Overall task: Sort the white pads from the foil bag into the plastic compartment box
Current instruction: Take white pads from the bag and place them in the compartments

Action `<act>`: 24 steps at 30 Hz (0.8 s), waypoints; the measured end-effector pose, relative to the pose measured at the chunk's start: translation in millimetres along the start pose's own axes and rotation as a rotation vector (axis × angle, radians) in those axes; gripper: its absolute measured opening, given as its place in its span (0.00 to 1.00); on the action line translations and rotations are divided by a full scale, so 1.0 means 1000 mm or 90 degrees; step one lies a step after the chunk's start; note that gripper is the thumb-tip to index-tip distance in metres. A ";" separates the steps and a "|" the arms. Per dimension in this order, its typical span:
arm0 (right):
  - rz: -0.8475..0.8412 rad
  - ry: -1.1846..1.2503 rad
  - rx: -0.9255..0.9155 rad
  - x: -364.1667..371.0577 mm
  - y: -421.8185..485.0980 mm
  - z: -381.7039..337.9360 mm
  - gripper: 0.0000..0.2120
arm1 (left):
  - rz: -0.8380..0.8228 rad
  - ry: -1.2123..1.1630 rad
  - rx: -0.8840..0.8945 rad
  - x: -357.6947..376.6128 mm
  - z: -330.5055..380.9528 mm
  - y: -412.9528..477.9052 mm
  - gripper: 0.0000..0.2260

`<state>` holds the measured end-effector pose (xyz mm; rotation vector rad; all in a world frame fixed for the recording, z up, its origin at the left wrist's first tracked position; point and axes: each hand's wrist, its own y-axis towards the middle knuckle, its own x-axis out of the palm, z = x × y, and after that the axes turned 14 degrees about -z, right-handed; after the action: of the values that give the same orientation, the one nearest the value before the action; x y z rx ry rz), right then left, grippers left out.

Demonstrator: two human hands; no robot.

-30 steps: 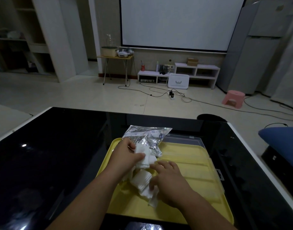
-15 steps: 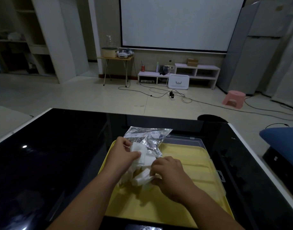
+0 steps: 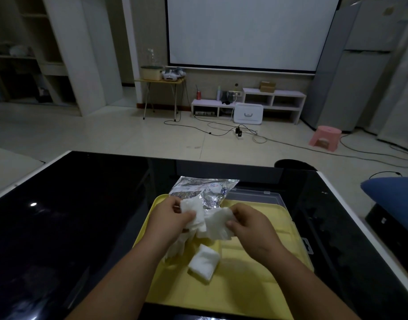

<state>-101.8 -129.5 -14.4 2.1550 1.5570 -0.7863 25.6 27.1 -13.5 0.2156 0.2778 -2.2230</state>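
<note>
A silver foil bag (image 3: 204, 190) lies at the far edge of the yellow-lidded plastic compartment box (image 3: 267, 227) on the black table. My left hand (image 3: 169, 218) and my right hand (image 3: 249, 224) are raised over the lid, each pinching one side of a bunch of white pads (image 3: 210, 221) between them. One folded white pad (image 3: 204, 263) lies loose on the yellow lid below my hands. More pads (image 3: 175, 249) lie under my left wrist, partly hidden.
The glossy black table (image 3: 71, 215) has white edges at left and right. A clear part of the box (image 3: 256, 196) shows behind the yellow lid. A blue cushion (image 3: 392, 195) sits to the right. Beyond the table lie the floor, cables and a pink stool (image 3: 325, 137).
Both hands have risen from the lid and come level, stretching a bunch of pads between them. One folded pad now lies loose on the lid where my right hand was.
</note>
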 end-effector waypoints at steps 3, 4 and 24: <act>0.015 0.132 -0.011 -0.001 0.000 -0.004 0.07 | -0.032 -0.009 -0.007 0.004 -0.001 -0.001 0.07; 0.013 0.182 -0.012 -0.001 -0.001 -0.006 0.08 | -0.041 -0.007 -0.007 0.004 -0.001 -0.001 0.08; -0.004 0.354 0.034 0.003 -0.001 -0.011 0.08 | -0.210 -0.070 -0.009 0.013 0.005 -0.009 0.11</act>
<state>-99.2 -120.2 -7.5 2.5507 1.8065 -0.2290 10.0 21.3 -11.3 0.0408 0.2840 -2.5473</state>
